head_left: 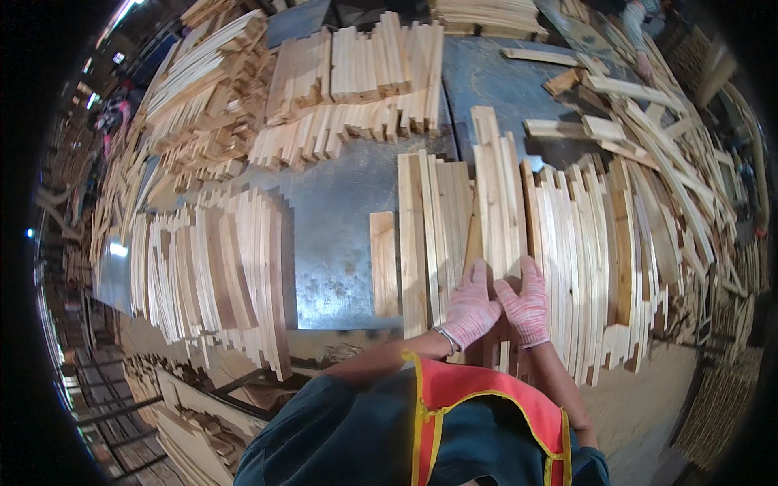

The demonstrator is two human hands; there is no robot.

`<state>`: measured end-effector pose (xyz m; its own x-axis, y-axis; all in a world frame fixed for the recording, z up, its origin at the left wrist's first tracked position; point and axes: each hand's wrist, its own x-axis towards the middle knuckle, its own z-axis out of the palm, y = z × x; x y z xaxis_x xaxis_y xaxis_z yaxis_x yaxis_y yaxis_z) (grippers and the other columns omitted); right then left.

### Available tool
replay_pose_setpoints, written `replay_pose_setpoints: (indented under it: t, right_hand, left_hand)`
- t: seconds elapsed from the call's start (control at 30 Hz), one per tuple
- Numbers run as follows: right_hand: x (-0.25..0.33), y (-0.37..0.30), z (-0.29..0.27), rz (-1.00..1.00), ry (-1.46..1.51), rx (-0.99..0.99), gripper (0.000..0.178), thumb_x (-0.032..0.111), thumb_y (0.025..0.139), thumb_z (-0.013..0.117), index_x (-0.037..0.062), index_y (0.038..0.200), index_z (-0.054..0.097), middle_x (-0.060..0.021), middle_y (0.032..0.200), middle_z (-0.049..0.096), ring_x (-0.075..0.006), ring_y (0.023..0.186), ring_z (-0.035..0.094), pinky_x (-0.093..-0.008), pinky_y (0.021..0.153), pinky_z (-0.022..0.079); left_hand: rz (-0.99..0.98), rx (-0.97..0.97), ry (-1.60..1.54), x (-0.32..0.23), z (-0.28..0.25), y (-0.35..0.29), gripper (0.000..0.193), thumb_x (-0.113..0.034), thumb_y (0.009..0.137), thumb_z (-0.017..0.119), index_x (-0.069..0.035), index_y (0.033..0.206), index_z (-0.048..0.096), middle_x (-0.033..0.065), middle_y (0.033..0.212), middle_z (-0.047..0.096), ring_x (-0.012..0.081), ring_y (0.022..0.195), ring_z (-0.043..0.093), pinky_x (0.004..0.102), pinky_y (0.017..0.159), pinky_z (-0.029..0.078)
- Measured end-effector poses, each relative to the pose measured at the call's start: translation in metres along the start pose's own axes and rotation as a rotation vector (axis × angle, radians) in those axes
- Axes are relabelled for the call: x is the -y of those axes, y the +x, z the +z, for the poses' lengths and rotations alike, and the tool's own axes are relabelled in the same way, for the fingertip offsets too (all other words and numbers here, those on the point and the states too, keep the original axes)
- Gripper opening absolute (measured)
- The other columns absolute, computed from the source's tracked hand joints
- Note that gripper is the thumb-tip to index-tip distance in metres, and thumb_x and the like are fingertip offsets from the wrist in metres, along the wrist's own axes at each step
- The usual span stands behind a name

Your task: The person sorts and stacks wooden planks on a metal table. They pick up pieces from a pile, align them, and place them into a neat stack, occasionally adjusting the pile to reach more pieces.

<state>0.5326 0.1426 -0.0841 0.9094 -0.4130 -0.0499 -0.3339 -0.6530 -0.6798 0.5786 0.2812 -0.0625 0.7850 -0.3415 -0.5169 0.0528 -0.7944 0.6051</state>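
Observation:
My left hand (471,309) and my right hand (527,308), both in pink-and-white knitted gloves, are at the near end of a narrow bundle of pale wooden strips (498,194). The thumbs come close together over the top of the bundle, and the other fingers lie along its two sides, partly hidden. This bundle reaches farther from me than its neighbours. To its left stands a row of wooden strips (438,219), with a single short board (384,263) beside it. On the right, a longer row of strips (579,259) lies side by side with uneven ends.
Another row of strips (215,267) lies on the left of the dark metal table (336,243). Taller stacks (356,81) stand at the back. Loose boards (673,162) are heaped along the right. A person's arm (636,32) shows at the far right.

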Motion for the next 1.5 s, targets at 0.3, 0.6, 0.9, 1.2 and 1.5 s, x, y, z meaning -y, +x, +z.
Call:
replay_pose_setpoints:
  t: [0.3, 0.6, 0.9, 1.2, 1.5]
  right_hand:
    - [0.026, 0.010, -0.005, 0.004, -0.143, 0.016, 0.076, 0.026, 0.089, 0.073, -0.0068, 0.150, 0.043, -0.0287, 0.148, 0.050, -0.0420, 0.137, 0.049, -0.0457, 0.115, 0.041]
    - [0.060, 0.008, -0.029, 0.205, 0.266, 0.050, 0.074, 0.009, 0.085, 0.076, 0.0016, 0.153, 0.048, -0.0133, 0.143, 0.059, -0.0281, 0.128, 0.057, -0.0379, 0.106, 0.048]
    - [0.186, 0.217, 0.003, -0.071, 0.675, 0.077, 0.075, 0.004, 0.091, 0.062, -0.0028, 0.160, 0.033, -0.0167, 0.157, 0.046, -0.0228, 0.138, 0.050, -0.0346, 0.113, 0.041]
    - [0.215, 0.537, 0.115, 0.012, 0.603, 0.372, 0.080, 0.024, 0.098, 0.070, -0.0017, 0.162, 0.030, -0.0133, 0.161, 0.042, -0.0220, 0.141, 0.048, -0.0359, 0.117, 0.038]
    - [0.192, 0.559, 0.184, -0.112, 0.635, 0.311, 0.068, 0.016, 0.102, 0.064, 0.0011, 0.161, 0.033, -0.0142, 0.165, 0.038, -0.0242, 0.151, 0.038, -0.0379, 0.124, 0.031]
  left_hand:
    - [0.127, -0.085, -0.281, 0.009, 0.013, 0.032, 0.070, -0.029, 0.090, 0.066, 0.010, 0.142, 0.041, 0.0313, 0.130, 0.058, 0.0457, 0.121, 0.059, 0.0478, 0.106, 0.048]
    - [0.006, 0.159, -0.360, 0.000, -0.031, 0.028, 0.091, -0.025, 0.089, 0.073, 0.001, 0.160, 0.022, 0.0277, 0.154, 0.040, 0.0437, 0.134, 0.053, 0.0441, 0.112, 0.046]
    - [0.293, -0.199, -0.577, -0.035, -0.214, 0.182, 0.101, -0.037, 0.082, 0.083, 0.006, 0.154, 0.026, 0.0317, 0.147, 0.043, 0.0458, 0.127, 0.057, 0.0469, 0.107, 0.050]
    - [0.330, -0.576, 0.029, -0.018, -0.345, 0.402, 0.048, -0.042, 0.093, 0.063, -0.002, 0.120, 0.065, 0.0237, 0.115, 0.067, 0.0354, 0.112, 0.066, 0.0480, 0.095, 0.051]
    - [-0.016, -1.116, 0.756, 0.246, -0.476, 0.330, 0.058, -0.033, 0.083, 0.071, -0.007, 0.134, 0.061, 0.0122, 0.125, 0.062, 0.0281, 0.116, 0.059, 0.0477, 0.097, 0.046]
